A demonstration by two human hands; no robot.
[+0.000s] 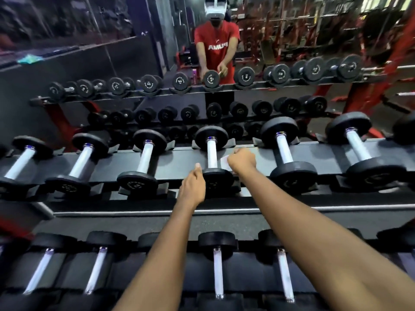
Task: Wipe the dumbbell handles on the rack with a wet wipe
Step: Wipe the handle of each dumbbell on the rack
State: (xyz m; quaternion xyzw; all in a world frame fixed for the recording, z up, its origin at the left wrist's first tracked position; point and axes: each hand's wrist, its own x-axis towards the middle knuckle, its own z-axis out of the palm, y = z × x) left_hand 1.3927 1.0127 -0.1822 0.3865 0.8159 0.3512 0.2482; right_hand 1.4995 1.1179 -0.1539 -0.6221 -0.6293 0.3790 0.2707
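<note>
Head view. Landmark: the centre dumbbell [211, 149] on the upper tier of the rack [179, 162].

- The right hand [241, 161] is curled into a fist just right of this dumbbell's handle [212, 158]. It pinches the wet wipe [223, 162], whose white edge shows between the fist and the handle. Whether the wipe touches the handle cannot be told.
- The left hand [194, 187] lies against the left side of the dumbbell's near head [219, 180], thumb raised. Its fingers are hidden, so its grasp cannot be told.

Likely faults from this position:

1. Partial cleaning. The wipe sits to one side of the handle and is not wrapped around it. A straight stroke would probably miss the left side and the underside.
2. Rotation. The dumbbell may roll in its cradle under wiping pressure if the left hand does not brace the near head firmly.
3. Pinching. Fingers near the head could be caught against the rack if the dumbbell shifts.
4. Wipe loss. Little of the wipe protrudes, so it may bunch or slip.
</note>
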